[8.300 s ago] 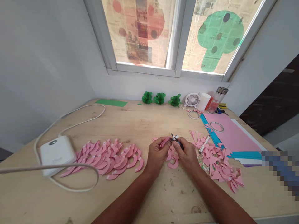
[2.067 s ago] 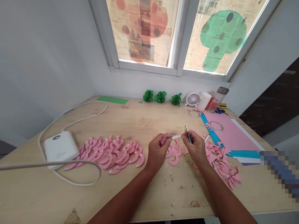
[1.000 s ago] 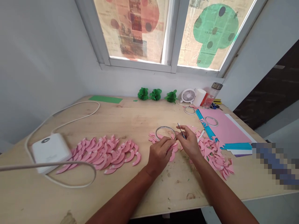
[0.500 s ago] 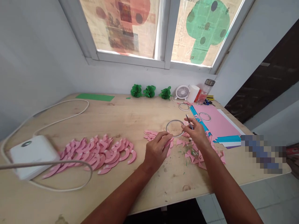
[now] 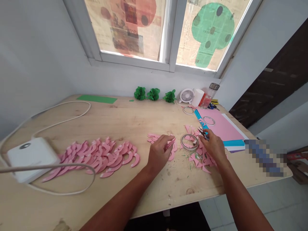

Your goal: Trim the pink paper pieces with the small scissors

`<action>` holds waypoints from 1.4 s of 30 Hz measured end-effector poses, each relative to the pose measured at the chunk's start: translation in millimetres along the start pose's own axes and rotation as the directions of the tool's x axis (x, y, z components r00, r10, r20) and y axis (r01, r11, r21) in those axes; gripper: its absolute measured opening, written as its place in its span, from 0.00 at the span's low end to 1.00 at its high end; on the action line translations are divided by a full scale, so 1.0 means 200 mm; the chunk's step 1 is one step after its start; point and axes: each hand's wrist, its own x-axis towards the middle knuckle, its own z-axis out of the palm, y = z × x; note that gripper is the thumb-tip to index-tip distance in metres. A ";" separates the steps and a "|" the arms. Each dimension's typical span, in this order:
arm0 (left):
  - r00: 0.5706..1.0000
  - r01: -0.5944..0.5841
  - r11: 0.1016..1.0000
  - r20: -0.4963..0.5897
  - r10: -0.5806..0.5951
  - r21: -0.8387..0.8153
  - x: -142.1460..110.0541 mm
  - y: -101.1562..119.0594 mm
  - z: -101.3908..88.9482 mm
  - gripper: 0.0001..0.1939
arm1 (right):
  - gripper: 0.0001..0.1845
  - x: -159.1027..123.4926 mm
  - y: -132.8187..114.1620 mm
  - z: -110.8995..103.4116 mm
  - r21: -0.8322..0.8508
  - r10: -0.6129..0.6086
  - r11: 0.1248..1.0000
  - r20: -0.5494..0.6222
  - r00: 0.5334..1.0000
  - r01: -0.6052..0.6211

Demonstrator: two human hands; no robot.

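My left hand (image 5: 160, 150) is closed, pinching a pink paper piece (image 5: 170, 142) between thumb and fingers. Beneath and beside it lie more pink cut pieces. My right hand (image 5: 213, 144) grips a small dark pair of scissors (image 5: 204, 133), tips pointing up and away to the left. Just left of that hand, a thin roll of tape (image 5: 182, 143) rests on pink paper scraps (image 5: 199, 162). A large heap of curved pink strips (image 5: 106, 157), several with whitish ends, spreads over the table left of my left hand.
A white box-shaped device (image 5: 32, 158) with a looping cable stands at the left. Green paper balls (image 5: 153, 94), a small fan (image 5: 187, 96) and a glass bottle (image 5: 209, 97) line the back. Pink sheets (image 5: 221, 123) with another tape ring (image 5: 209, 120) lie at right.
The tape roll, held up at my right fingers before, now lies on the scraps. My right hand has moved right with the scissors. My left hand still pinches the pink paper.
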 end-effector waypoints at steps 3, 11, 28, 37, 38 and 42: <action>0.986 0.165 0.976 -0.006 -0.168 -0.141 0.01 -0.01 0.00 0.08 | 0.18 -0.02 -0.10 -0.01 0.031 -0.093 0.995 -0.022 0.995 0.094; 0.812 0.469 0.675 -0.022 -0.583 -0.569 0.08 -0.03 -0.05 0.09 | 0.13 -0.07 -0.45 0.08 0.087 -0.393 0.916 -0.009 0.919 0.393; 0.709 0.607 0.528 0.105 -0.697 -0.595 0.14 0.01 -0.12 0.10 | 0.14 -0.09 -0.47 0.17 0.023 -0.525 0.851 0.028 0.851 0.525; 0.759 0.583 0.600 0.104 -0.643 -0.547 0.12 0.00 -0.11 0.09 | 0.14 -0.10 -0.48 0.17 0.023 -0.533 0.846 0.078 0.843 0.533; 0.761 0.584 0.603 0.109 -0.639 -0.543 0.12 0.01 -0.11 0.09 | 0.14 -0.10 -0.48 0.17 0.022 -0.533 0.846 0.081 0.842 0.533; 0.774 0.578 0.616 0.121 -0.621 -0.535 0.12 0.01 -0.10 0.07 | 0.14 -0.10 -0.47 0.17 0.023 -0.536 0.844 0.098 0.839 0.536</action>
